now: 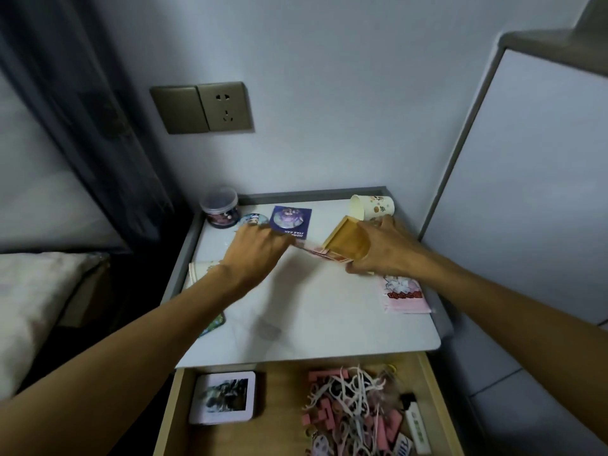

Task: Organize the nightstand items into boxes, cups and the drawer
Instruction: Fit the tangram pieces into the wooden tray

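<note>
- Pale walls close in a corner, with a brass-coloured socket plate high on the wall beyond both hands, a dark curtain and a bed off past the left arm, and a white cabinet past the right arm.
- The white table has a low grey rim, and its drawer stands pulled open below the forearms.
- The right hand is wrapped round a wooden box, which is tipped on its side so that its open mouth faces the left hand.
- A few reddish cards lie at the box's mouth, between the two hands.
- The left hand reaches towards those cards with its fingers bent down. Blur hides whether it pinches them or only touches them.
- A paper cup lies on its side just beyond the right hand, with its mouth turned towards the left hand. Nothing shows inside it.
- A pink packet lies flat just beside the right wrist.
- Beyond the left hand sit a clear jar with a dark base, a round badge and a blue card carrying another badge.
- In the drawer, a white square box with a picture on its lid lies under the left forearm's side.
- Under the right forearm's side, the drawer holds a tangle of white floss picks and pink clips, with a lighter beside them.
</note>
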Demonstrator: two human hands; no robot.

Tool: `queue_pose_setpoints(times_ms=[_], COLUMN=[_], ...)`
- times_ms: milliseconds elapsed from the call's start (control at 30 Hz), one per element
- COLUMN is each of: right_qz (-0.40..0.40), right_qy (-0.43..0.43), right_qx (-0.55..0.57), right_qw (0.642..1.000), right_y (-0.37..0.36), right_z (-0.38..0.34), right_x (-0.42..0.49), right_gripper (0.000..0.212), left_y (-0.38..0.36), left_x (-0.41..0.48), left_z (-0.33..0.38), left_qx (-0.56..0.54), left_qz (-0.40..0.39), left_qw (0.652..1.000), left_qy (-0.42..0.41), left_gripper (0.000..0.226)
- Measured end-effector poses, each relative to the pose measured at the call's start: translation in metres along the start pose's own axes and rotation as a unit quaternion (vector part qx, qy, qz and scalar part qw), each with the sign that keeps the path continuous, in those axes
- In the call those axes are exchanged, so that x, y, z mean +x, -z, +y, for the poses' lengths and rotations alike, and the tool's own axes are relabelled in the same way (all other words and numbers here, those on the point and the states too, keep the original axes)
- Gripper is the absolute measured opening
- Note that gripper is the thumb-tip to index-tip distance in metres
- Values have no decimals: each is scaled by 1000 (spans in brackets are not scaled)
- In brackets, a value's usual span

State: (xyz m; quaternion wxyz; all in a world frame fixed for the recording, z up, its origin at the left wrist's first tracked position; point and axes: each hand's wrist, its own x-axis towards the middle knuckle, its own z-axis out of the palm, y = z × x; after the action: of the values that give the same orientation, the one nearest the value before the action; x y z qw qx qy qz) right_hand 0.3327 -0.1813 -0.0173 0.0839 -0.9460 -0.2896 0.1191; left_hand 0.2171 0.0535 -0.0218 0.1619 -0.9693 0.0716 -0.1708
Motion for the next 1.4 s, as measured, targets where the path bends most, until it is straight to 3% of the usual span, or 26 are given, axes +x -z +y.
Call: queue_pose_setpoints(times_ms=[100,267,433,567,633,667,767,800,833,933,1000,1067,1167,1300,1400], right_qz=[-5,34,42,39,37,37,39,43,43,6,-11,-11,-35,-120,-126], right_qy=[0,19,21,22,26,32,76,93,110,148,156,142,83,0,-13], right_qx=[18,-89,-54,10,39,57,106,112,115,114,129,197,355,498,538], right_qw=[1000,995,997,999,998,997,991,988,986,982,979,970,931,859,833], right_y=[4,10,12,12,12,13,10,8,4,-17,-32,-44,-57,-78,-92], right_z=[8,11,1,-21,-34,-40,-64,-72,-80,-108,-121,-126,-125,-135,-147], right_x=[-3,0,-2,-12,-22,-28,-55,-65,-75,-106,-120,-128,-136,-146,-146], right_gripper=[110,104,101,101,103,104,104,105,106,114,110,91,41,24,16], left_y=[-10,-25,-13,8,21,29,56,63,68,78,84,89,91,81,75], left_x=[-11,-9,-8,-15,-27,-34,-66,-77,-87,-124,-145,-163,-183,-201,-213], left_z=[11,20,26,21,21,23,39,44,48,61,63,58,47,47,45], left_qx=[-16,-56,-89,-231,-384,-484,-734,-771,-788,-785,-767,-748,-740,-733,-732], left_qz=[-3,-49,-196,-146,-103,-89,-52,-47,-43,-23,-23,-42,-67,-49,-44], left_qw=[1000,997,977,955,891,827,567,507,474,438,437,455,451,384,349], left_qy=[-2,-5,13,115,218,272,370,382,391,438,471,481,494,560,583], left_gripper=[23,14,56,53,48,46,36,35,35,31,25,25,27,34,33])
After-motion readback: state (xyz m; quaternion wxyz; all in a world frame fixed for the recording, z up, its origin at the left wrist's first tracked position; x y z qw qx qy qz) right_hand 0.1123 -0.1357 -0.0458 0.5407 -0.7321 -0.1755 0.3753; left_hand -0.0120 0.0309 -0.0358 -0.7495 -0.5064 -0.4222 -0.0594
